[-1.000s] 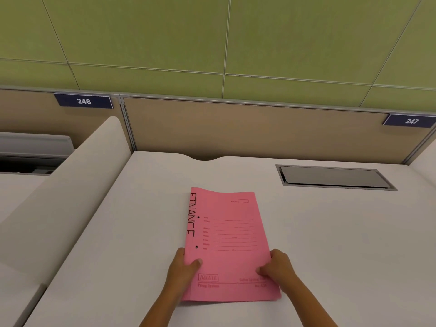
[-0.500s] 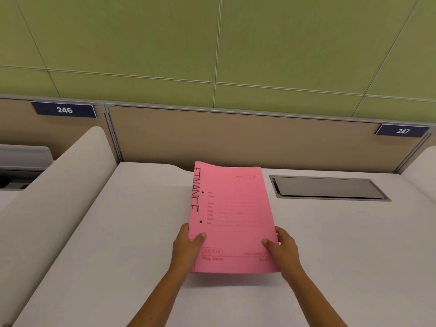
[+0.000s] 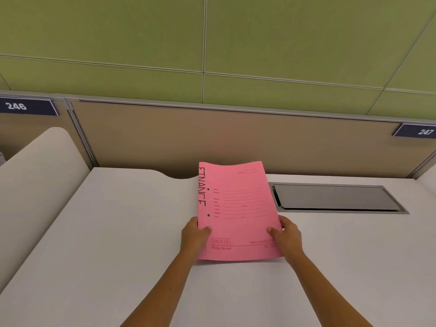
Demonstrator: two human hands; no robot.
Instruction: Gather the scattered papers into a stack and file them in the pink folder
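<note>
The pink folder point(image 3: 237, 208), closed and marked FINANCE along its left side, is held up off the white desk point(image 3: 118, 232), tilted with its top edge away from me. My left hand point(image 3: 194, 237) grips its lower left edge, thumb on the cover. My right hand point(image 3: 286, 237) grips the lower right edge the same way. No loose papers show anywhere on the desk; whatever is inside the folder is hidden.
A grey cable hatch point(image 3: 337, 198) is set into the desk at the right rear. A beige partition point(image 3: 212, 138) closes the back, with number plates 246 point(image 3: 23, 106) and 247 point(image 3: 422, 131). A white rounded divider point(image 3: 35, 185) rises on the left.
Both hands have lifted the folder off the desk, where it lay flat a second ago, and raised it further up and away from me. My view has tilted upward.
</note>
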